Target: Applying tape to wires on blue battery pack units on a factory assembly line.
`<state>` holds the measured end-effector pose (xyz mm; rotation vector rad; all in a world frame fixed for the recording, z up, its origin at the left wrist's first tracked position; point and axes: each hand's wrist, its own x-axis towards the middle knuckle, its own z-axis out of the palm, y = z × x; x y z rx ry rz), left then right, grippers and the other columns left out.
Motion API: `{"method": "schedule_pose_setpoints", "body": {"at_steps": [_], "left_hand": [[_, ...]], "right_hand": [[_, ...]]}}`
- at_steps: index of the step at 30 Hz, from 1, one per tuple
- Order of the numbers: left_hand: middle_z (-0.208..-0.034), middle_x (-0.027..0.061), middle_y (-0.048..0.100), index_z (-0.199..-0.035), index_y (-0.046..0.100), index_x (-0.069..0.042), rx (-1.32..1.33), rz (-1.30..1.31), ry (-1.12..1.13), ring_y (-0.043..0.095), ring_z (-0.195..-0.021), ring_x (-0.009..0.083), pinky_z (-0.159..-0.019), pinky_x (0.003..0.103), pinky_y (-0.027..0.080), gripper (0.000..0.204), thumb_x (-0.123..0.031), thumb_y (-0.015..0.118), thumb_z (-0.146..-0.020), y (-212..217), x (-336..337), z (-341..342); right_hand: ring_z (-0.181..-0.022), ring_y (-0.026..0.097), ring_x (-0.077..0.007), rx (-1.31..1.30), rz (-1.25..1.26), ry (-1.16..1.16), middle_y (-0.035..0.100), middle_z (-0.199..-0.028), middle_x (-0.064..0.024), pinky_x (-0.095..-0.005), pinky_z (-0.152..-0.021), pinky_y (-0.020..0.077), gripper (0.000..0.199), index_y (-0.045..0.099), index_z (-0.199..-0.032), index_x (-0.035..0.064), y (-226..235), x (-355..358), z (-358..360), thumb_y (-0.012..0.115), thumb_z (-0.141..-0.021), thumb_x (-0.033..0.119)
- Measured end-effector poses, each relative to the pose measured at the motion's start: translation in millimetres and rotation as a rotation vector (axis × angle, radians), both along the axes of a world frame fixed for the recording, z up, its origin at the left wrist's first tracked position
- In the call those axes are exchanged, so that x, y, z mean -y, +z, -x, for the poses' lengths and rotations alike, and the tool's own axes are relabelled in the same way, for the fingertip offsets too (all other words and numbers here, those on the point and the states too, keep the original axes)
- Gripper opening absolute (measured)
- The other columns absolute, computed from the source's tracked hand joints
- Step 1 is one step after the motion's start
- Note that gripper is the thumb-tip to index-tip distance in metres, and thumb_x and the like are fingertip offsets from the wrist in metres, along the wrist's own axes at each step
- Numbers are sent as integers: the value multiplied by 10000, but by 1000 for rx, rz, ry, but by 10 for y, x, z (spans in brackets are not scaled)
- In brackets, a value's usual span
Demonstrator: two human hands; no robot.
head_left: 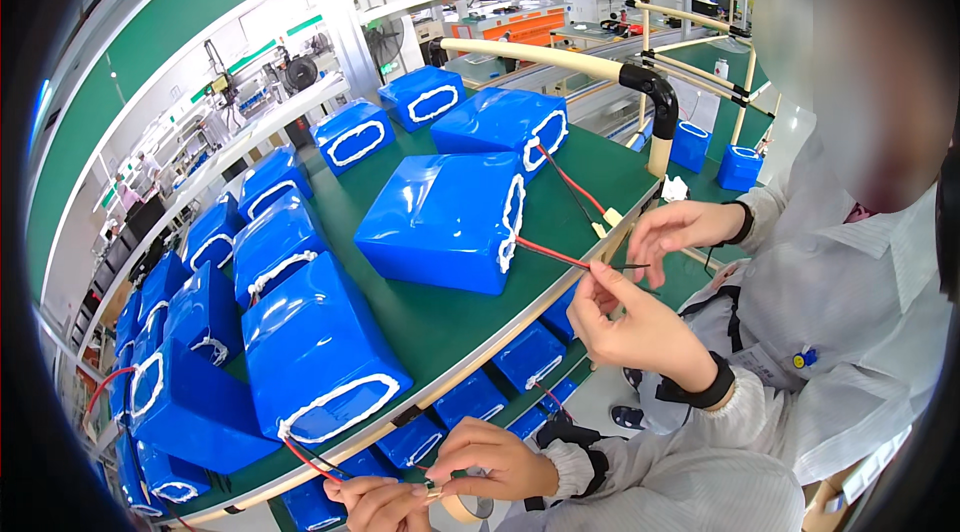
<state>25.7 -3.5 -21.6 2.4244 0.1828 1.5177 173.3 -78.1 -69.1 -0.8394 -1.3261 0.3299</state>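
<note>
At the lower edge, my left hand (pixel 378 504) is closed round a pair of red and black wires (pixel 308 459). These come from the end of a blue-wrapped battery pack (pixel 318 347) at the table's front edge. A bead of white sealant rings that end. My right hand (pixel 492 464) meets the left, thumb and fingers pinched at a small yellowish connector (pixel 433 493) on the wires. Fingers partly cover it. To the right, a co-worker's two hands (pixel 640 327) hold the leads of another blue battery pack (pixel 440 222).
More blue packs (pixel 205 407) crowd the left side of the green table (pixel 390 317). Several packs (pixel 530 356) stand on a shelf below its metal edge. A roll of tape (pixel 464 509) lies under my hands. A cream pipe rail (pixel 540 54) runs along the far end.
</note>
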Motion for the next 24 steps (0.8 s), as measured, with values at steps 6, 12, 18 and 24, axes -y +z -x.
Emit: {"method": "schedule_pose_setpoints", "body": {"at_steps": [6, 12, 18, 24], "left_hand": [[-736, 82, 640, -775, 671, -34, -5, 57, 1, 584, -684, 243, -739, 359, 380, 98, -69, 711, -693, 20, 39, 17], [-711, 80, 650, -746, 655, -41, 16, 129, -8, 598, -696, 240, -765, 340, 389, 58, -39, 705, -718, 23, 64, 21], [-695, 62, 648, -736, 653, -66, 20, 119, 27, 589, -686, 227, -777, 338, 376, 71, -51, 719, -712, 104, 125, 2], [-707, 48, 619, -733, 639, -67, 2, 19, 97, 552, -700, 218, -765, 335, 352, 83, -87, 705, -687, 102, 125, -20]], "right_hand": [[-817, 547, -185, 111, -96, -53, 611, -914, -14, -305, -729, 421, 213, 686, -977, 101, 21, -10, -11, 729, -768, 87], [-844, 541, -213, 126, -122, -90, 582, -905, -39, -322, -758, 410, 159, 669, -955, 89, 30, -9, 11, 685, -801, 124], [-856, 554, -211, 110, -107, -207, 583, -923, -50, -337, -752, 414, 197, 655, -968, 73, 82, 12, 61, 700, -780, 107], [-803, 517, -196, 190, -153, -190, 580, -878, -9, -330, -738, 398, 152, 692, -889, 101, 171, 22, -26, 721, -742, 79]]}}
